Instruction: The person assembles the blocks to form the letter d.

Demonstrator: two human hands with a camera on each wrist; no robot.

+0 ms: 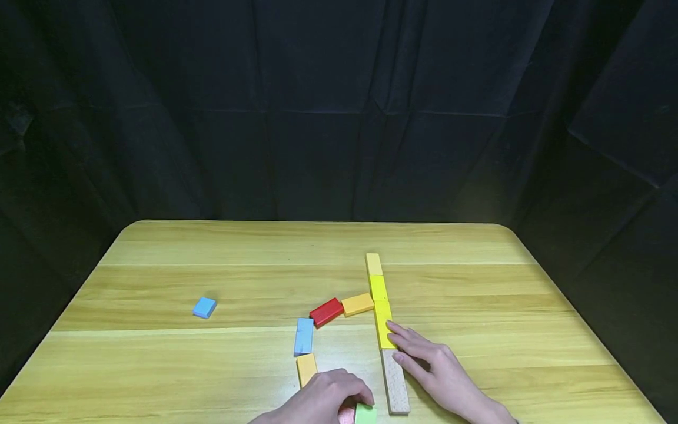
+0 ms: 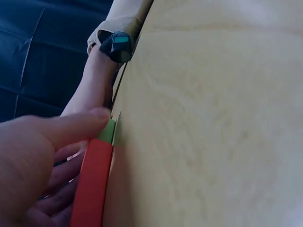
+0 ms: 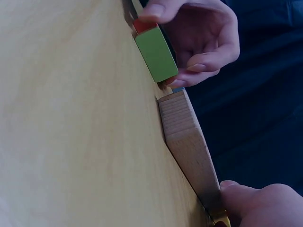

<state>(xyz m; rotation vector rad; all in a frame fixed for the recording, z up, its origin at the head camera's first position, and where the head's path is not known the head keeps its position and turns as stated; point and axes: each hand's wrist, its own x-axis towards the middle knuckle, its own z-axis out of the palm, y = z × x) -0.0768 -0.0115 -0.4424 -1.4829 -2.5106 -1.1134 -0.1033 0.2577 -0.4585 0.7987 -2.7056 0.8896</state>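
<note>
Low at the bottom centre of the head view, my left hand grips a small green block. In the right wrist view its thumb and fingertips are at opposite sides of the green block. A red block adjoins the green one, partly hidden by the hand. My right hand lies flat with fairly straight fingers, its fingertips on the right edge of a yellow block. Its thumb is at the plain wooden block, which continues the line toward me.
Beyond, another yellow block and a pale yellow block extend the line. An orange block, a red block, a blue block and a yellow-orange block curve leftward. A blue square block lies far left.
</note>
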